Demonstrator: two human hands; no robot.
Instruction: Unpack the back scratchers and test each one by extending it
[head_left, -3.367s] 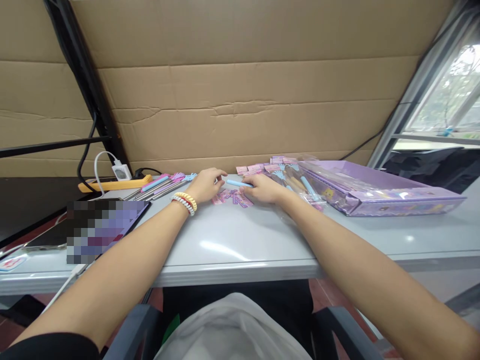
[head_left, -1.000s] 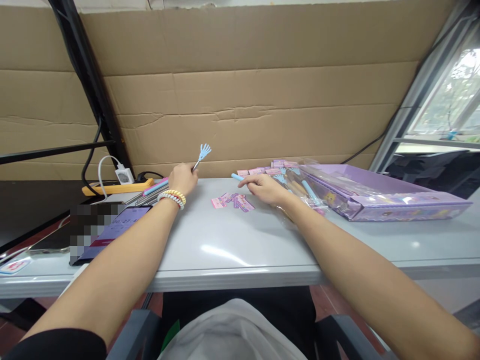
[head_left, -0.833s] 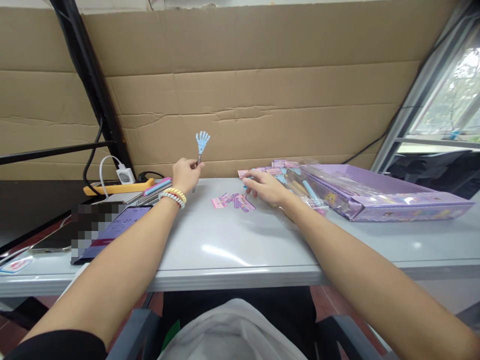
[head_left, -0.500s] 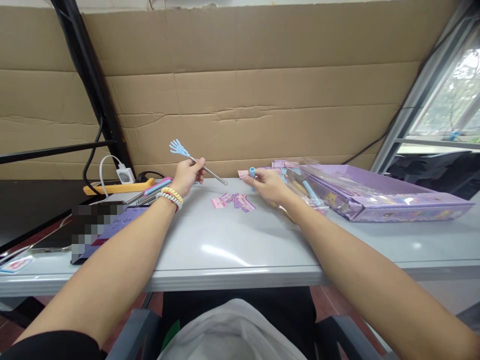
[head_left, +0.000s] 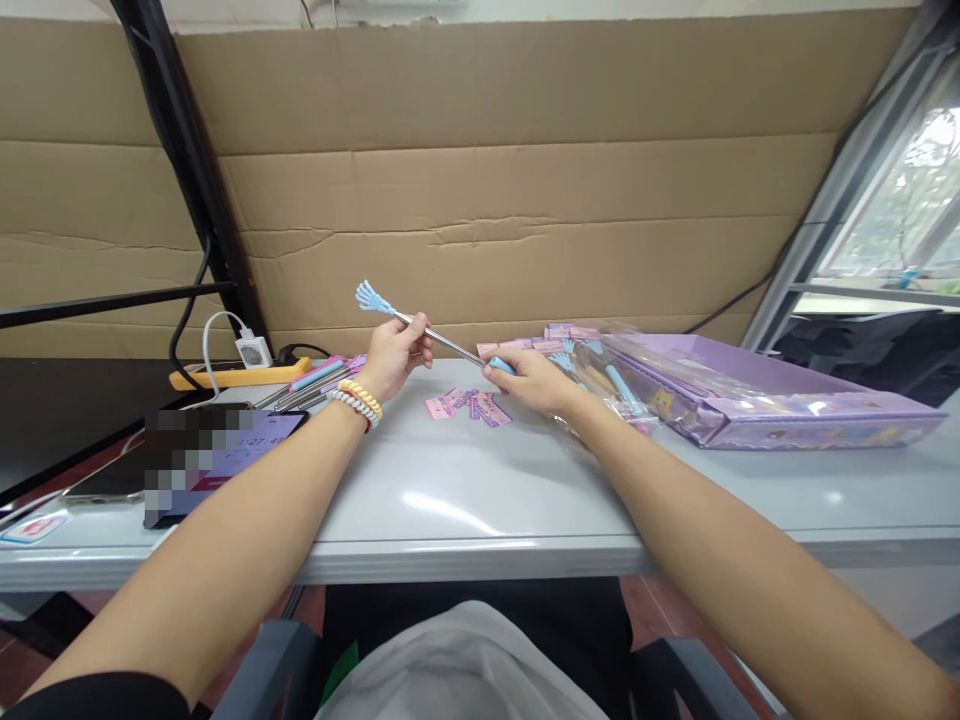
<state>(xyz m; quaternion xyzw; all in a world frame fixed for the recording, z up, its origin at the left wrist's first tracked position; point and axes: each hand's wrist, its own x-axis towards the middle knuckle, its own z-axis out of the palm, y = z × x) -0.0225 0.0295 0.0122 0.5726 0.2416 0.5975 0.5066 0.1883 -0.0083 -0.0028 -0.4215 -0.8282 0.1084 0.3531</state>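
My left hand [head_left: 399, 360] is closed on the metal rod of a back scratcher [head_left: 452, 344], just below its light-blue hand-shaped head. The rod slants down to the right, above the table. In my right hand [head_left: 534, 380] is a blue tubular handle [head_left: 501, 366], gripped between thumb and fingers. The rod's lower end meets the handle's mouth; how far in it sits I cannot tell. Below the rod lie several small pink and purple labels [head_left: 487, 408]. Left of my left hand is a pile of rods and coloured handles [head_left: 319, 377].
Clear-bagged back scratchers [head_left: 619, 385] with pink header cards lie beside a purple box [head_left: 757, 432] on the right. A phone [head_left: 240, 445], a yellow power strip [head_left: 225, 375] and a white charger [head_left: 253, 349] are on the left. Cardboard [head_left: 525, 185] walls the table's back.
My left hand has come from the left pile with the back scratcher, turning its rod end rightward. My right hand has tilted the blue handle, and rod and handle now meet.
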